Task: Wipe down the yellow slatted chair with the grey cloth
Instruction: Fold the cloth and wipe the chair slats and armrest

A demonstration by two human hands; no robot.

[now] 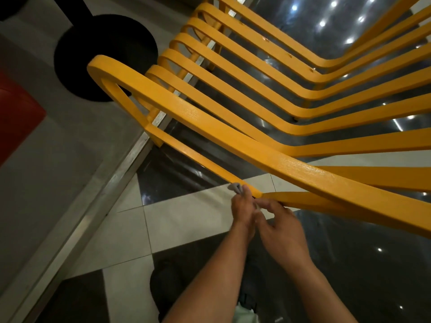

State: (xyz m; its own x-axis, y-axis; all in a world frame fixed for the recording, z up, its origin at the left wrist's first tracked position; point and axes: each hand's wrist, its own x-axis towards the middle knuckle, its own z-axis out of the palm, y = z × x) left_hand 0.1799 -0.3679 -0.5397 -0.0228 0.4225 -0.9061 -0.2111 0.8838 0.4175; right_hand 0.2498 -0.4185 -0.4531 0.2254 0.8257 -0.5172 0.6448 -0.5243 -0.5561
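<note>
The yellow slatted chair [233,127] fills the upper right, its curved slats running away from me. Below its broad armrest a thin lower bar slopes down to a joint near the centre. My left hand [243,209] is closed around the grey cloth [235,188], pressing it against that lower bar just left of the joint; only a small fold of cloth shows above the fingers. My right hand [278,226] sits close beside it, fingers slightly bent and apart, its fingertips touching the bar's underside at the joint.
The floor is glossy black and white tiles [186,217] reflecting ceiling lights. A round black table base [105,57] stands on grey flooring at upper left, a red seat [16,115] at the left edge. A metal strip [130,159] divides the floors. My dark shoe [168,287] is below.
</note>
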